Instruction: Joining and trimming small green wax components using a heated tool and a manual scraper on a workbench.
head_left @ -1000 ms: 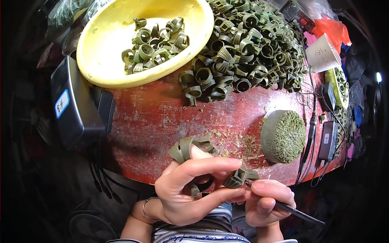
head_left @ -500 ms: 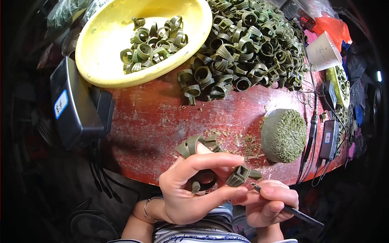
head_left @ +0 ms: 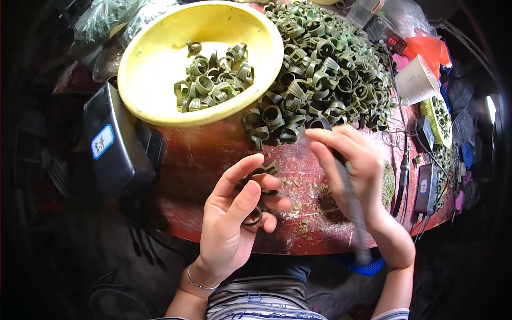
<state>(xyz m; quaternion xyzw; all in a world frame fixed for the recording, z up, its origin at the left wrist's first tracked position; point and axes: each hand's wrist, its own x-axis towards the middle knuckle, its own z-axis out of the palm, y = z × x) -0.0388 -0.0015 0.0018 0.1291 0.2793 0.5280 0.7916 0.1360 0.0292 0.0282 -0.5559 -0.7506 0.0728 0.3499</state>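
The left hand has its thumb and forefinger well apart, the other fingers loosely bent with a few green rings caught among them. The right hand grips a slim dark tool, its forefinger and thumb tips near the edge of a large heap of similar rings. Under both hands spreads the tabletop, red, scuffed and worn pale in patches, its front edge curving; green crumbs lie scattered on it. At the far left stands a yellow basin with more rings inside; a black box is just beside it. On the right are a white cup, a cable and a small dark box, with an orange-red bag beyond. The room around is dim, apart from a bright lamp at the right.

The tool's lower length is blurred, and whether the right fingertips also touch a ring I cannot tell. The left fingers hide much of their rings, so their number is unclear. A rough green block is mostly covered by the right hand and wrist. The heap's far side is cut off by the upper edge; shadow swallows the floor.
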